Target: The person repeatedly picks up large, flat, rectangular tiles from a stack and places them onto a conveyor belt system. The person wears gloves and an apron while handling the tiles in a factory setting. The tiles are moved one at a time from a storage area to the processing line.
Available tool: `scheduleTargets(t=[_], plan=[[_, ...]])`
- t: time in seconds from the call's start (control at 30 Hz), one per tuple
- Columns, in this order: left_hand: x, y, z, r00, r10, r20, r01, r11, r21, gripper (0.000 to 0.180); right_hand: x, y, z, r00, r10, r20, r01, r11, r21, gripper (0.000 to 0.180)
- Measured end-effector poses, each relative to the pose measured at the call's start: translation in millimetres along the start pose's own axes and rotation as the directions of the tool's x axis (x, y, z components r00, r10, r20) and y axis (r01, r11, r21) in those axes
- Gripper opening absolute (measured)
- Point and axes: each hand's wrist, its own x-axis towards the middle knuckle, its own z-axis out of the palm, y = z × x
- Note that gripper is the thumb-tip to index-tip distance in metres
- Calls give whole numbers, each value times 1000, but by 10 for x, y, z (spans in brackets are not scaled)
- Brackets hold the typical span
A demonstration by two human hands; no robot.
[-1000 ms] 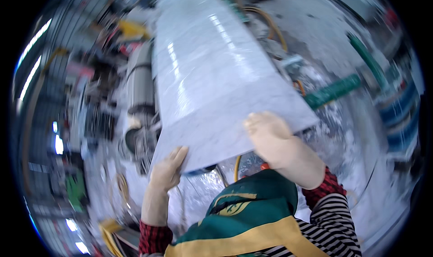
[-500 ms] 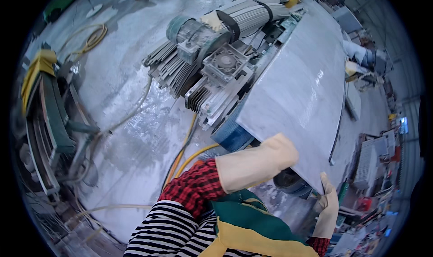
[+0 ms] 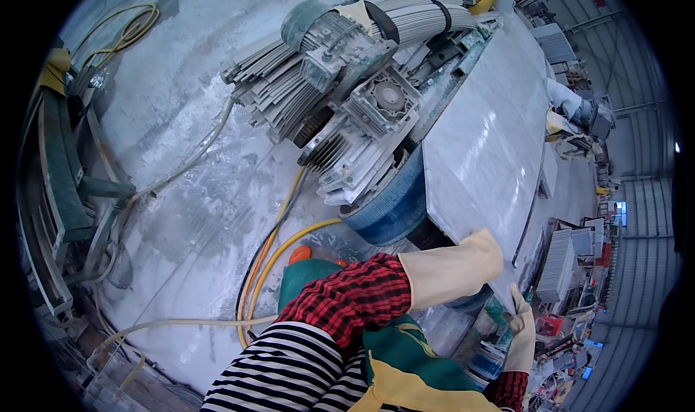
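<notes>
A large pale grey-white slab with a smooth, shiny face lies tilted over the blue belt of a machine. At its near edge is my left hand in a long cream rubber glove, closed on the edge; its fingertips are hidden. My right hand, gloved alike, grips the slab's near right corner, thumb up along the edge. Beside the belt stands a dusty motor with a gearbox.
Long pale strips are stacked behind the motor. Yellow and orange hoses cross the wet, whitish floor near my orange boots. A green metal frame stands left. White stacked panels stand right.
The slab has slid off toward the right, away from the belt's near end, with both hands on it. More blue belt shows. My view has shifted, and orange boots have come into sight.
</notes>
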Motion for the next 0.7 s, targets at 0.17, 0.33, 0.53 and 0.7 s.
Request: scheduleTargets(t=[0.17,0.33,0.53,0.7], plan=[[-20,23,-72,995,25,98,-26,1000,3,27,113,95,-37,987,153,-42,-133,942,307,59],[-34,-17,46,996,57,74,-62,996,62,25,-343,153,91,911,-413,18,365,784,-502,54],[0,-234,732,992,75,97,-86,990,115,46,-913,1556,328,540,-628,-560,396,777,-490,52],[-103,-414,1161,986,161,53,-169,949,265,64,-1122,1388,1495,954,299,-27,-87,361,929,59]])
